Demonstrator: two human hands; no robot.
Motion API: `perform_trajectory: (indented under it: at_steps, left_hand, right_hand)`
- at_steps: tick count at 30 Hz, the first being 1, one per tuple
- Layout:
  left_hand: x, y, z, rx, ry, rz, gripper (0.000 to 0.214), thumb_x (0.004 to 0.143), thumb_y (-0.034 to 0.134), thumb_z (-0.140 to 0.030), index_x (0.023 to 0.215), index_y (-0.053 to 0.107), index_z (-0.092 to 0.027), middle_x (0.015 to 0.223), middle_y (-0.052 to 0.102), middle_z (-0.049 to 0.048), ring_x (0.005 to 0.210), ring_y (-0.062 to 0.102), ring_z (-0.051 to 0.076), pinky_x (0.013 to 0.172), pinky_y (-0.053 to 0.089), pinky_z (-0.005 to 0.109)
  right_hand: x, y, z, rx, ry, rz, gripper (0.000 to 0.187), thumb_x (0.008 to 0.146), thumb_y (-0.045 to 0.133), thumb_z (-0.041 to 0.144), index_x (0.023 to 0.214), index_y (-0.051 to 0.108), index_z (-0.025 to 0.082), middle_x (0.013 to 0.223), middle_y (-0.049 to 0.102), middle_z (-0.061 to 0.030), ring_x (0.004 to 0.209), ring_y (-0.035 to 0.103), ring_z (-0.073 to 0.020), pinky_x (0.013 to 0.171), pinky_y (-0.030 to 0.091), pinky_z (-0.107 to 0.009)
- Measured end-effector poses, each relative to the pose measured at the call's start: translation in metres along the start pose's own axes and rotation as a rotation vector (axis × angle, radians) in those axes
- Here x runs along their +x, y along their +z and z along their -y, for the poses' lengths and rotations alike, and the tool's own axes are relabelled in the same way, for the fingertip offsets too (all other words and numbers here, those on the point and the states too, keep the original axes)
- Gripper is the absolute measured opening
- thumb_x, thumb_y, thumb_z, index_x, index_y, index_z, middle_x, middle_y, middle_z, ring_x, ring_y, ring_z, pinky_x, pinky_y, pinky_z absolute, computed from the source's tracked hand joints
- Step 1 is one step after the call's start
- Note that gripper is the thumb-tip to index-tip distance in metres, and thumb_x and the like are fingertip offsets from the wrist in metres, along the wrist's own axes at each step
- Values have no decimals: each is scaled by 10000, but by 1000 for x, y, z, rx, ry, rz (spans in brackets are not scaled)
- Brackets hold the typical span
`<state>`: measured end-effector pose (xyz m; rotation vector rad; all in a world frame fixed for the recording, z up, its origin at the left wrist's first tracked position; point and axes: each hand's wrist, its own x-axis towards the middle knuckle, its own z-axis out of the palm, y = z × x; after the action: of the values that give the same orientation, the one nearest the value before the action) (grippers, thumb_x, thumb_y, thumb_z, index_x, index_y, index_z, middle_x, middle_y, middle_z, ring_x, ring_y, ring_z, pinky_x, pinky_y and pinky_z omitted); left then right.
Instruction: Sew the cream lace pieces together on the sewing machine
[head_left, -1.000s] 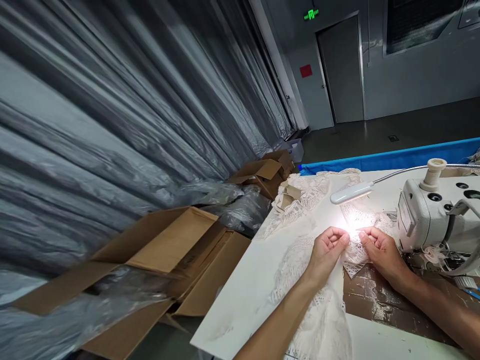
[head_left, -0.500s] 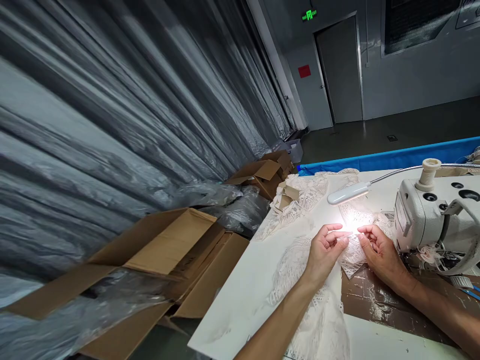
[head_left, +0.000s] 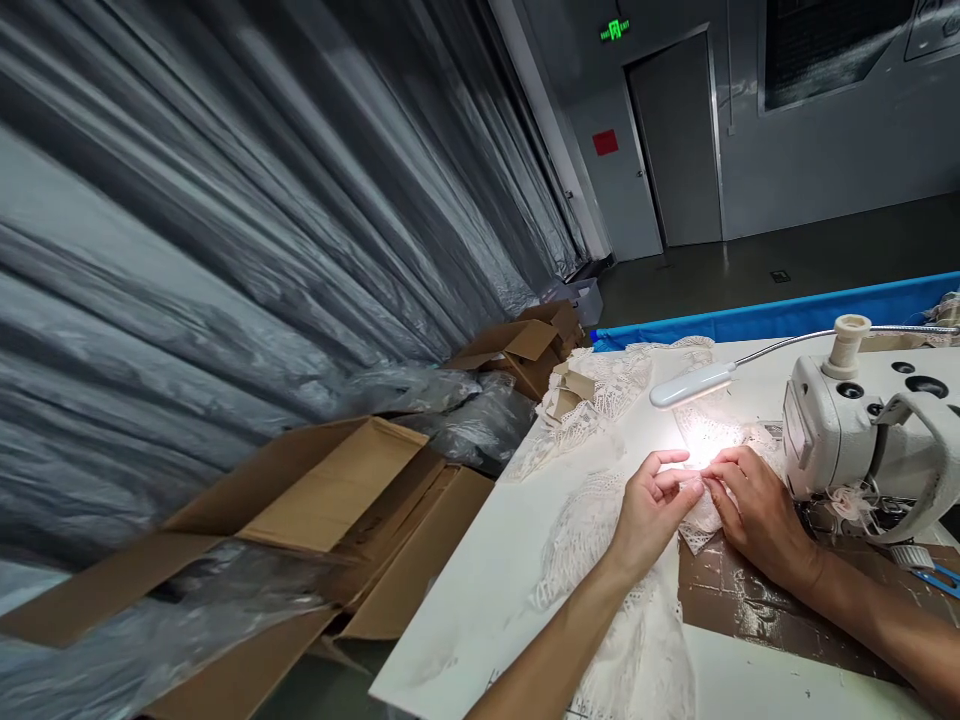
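White lace fabric (head_left: 699, 526) is pinched at its upper edge between my two hands, under a lit lamp (head_left: 691, 385). My left hand (head_left: 656, 505) closes thumb against forefinger on the lace from the left. From the right, my right hand (head_left: 757, 510) is turned palm down, its fingers bent over the edge and close to the left fingertips; its thumb is partly hidden. A white sewing machine (head_left: 825, 430) stands just right of my right hand. More lace (head_left: 581, 530) lies on the white table (head_left: 465, 600) below and left of my hands.
Brown tape (head_left: 739, 590) covers the table under my right forearm. A small cardboard piece (head_left: 571, 392) rests on lace at the table's far left. Open cardboard boxes (head_left: 337, 490) and plastic bags stand beside the table. Blue scissors-like tool (head_left: 934, 575) lies by the machine.
My right hand has rolled over to palm down and moved left, closer to my left hand. The left hand stays nearly in place, still pinching the lace.
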<state>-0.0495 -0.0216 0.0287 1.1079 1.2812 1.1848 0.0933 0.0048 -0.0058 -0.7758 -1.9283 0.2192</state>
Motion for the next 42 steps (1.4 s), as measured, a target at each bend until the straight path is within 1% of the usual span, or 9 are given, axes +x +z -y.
perform_trajectory:
  at_steps: [3,8,16,20,24,27,31,35,42]
  left_hand:
    - [0,1,3,-72,-22,37,536,618,809,-381,1014,544,-137,757,713,45,659,608,125,661,431,227]
    - [0,-1,3,-182,-74,62,586,595,831,-384,1044,555,-131,790,714,62,681,632,150,674,450,246]
    - [0,-3,2,-216,-96,62,585,576,844,-383,1030,573,-132,786,710,64,662,629,152,647,451,244]
    - [0,-4,2,-228,-84,61,587,583,839,-381,1040,568,-131,797,701,63,670,624,149,650,454,245]
    - [3,-7,1,-209,-47,13,557,614,815,-385,1049,565,-144,721,661,10,622,587,115,628,441,224]
    - [4,-8,-3,-147,25,-35,466,650,782,-391,1010,601,-156,776,660,23,698,600,128,672,456,232]
    - [2,-7,-7,-5,101,-36,336,630,781,-299,910,664,-155,982,666,85,934,604,187,794,470,260]
    - [1,-5,-1,174,136,-13,366,641,741,-200,998,669,-171,964,656,62,787,586,147,678,465,233]
    - [2,-5,0,341,281,-13,176,782,609,-299,812,731,-175,851,672,56,770,599,176,666,454,247]
  right_hand:
    - [1,3,-1,48,94,-10,224,928,339,175,775,501,196,786,510,-52,724,487,-192,661,420,-329]
    - [4,6,2,475,596,45,288,866,443,423,705,523,198,722,568,-52,703,514,-206,633,435,-330]
    - [15,-5,17,871,867,103,452,719,593,631,700,548,182,684,586,-28,638,523,-183,520,433,-273]
    - [13,-5,14,932,900,102,445,717,610,624,737,550,183,685,586,-21,654,543,-189,556,458,-282]
    - [5,-6,3,861,858,88,372,810,542,565,880,566,200,822,628,-38,795,599,-211,715,509,-333]
    - [3,-4,-3,839,849,132,397,720,650,484,981,577,196,925,653,-75,894,624,-247,790,519,-386]
    - [5,1,-2,883,857,103,375,641,685,439,900,586,186,803,666,-65,821,648,-250,708,538,-371]
    - [7,2,3,921,877,83,383,638,672,463,888,579,188,743,651,-38,715,639,-216,644,532,-334]
    - [8,0,7,927,921,31,422,626,687,466,916,565,186,766,630,-29,716,612,-190,624,504,-298]
